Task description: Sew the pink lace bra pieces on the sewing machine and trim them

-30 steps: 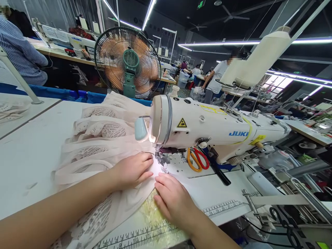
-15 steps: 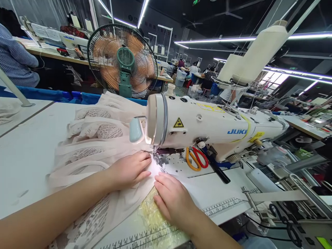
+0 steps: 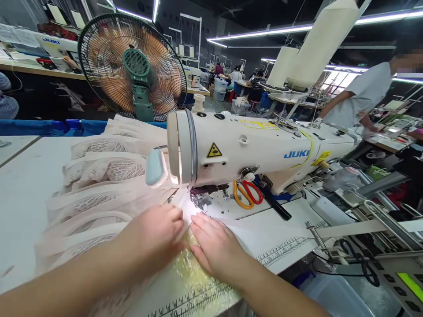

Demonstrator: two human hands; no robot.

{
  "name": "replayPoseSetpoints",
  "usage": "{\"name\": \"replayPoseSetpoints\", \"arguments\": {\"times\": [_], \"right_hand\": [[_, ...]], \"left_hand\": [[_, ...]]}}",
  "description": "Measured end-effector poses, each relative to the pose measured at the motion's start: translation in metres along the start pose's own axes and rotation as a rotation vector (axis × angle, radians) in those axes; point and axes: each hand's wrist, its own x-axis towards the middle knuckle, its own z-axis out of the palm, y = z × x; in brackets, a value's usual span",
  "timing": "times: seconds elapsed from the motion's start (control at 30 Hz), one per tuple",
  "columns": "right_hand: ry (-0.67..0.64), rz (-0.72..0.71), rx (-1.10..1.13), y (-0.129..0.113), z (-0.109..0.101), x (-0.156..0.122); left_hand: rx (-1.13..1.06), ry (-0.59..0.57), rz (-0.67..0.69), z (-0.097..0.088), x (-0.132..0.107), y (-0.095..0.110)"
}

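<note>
Moved: both hands have drawn back a little toward the near edge, the left hand (image 3: 150, 235) more so and now blurred; its fingertips no longer sit beside the presser foot (image 3: 198, 201).
Left hand: palm down, fingers together, pressing flat on the pale fabric (image 3: 180, 204).
Right hand: right hand (image 3: 214, 246) lies flat, fingers slightly fanned, on the fabric's right edge, where it meets the surface (image 3: 271, 237).
Fabric: under both hands, its far end beneath the presser foot of the sewing machine (image 3: 247, 149).
Relation: presser foot lies just far of the fingertips; the right hand is nearer.
Axis: the seam edge seems to run near to far, pointing into the foot.
Around: scissors (image 3: 247, 193) right of the foot; lace pieces (image 3: 99, 167) stacked to the left.
</note>
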Motion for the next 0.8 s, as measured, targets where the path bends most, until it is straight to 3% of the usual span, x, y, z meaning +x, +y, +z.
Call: {"name": "replayPoseSetpoints", "arguments": {"times": [0.1,0.2,0.37,0.53,0.8], "right_hand": [[0.004,0.027,-0.032,-0.002,0.000,-0.001],[-0.003,0.029,-0.046,-0.004,-0.001,0.001],[-0.044,0.020,-0.084,-0.009,-0.004,0.008],[-0.063,0.033,-0.104,-0.012,-0.004,0.013],[-0.047,0.046,-0.060,-0.012,-0.002,0.011]], "left_hand": [[0.093,0.142,0.009,0.014,-0.028,0.018],[0.198,0.154,0.016,0.021,-0.040,0.004],[0.213,0.179,0.208,0.016,-0.024,-0.043],[0.166,0.229,0.391,0.009,-0.006,-0.050],[0.077,0.014,0.415,-0.002,0.002,-0.050]]}}
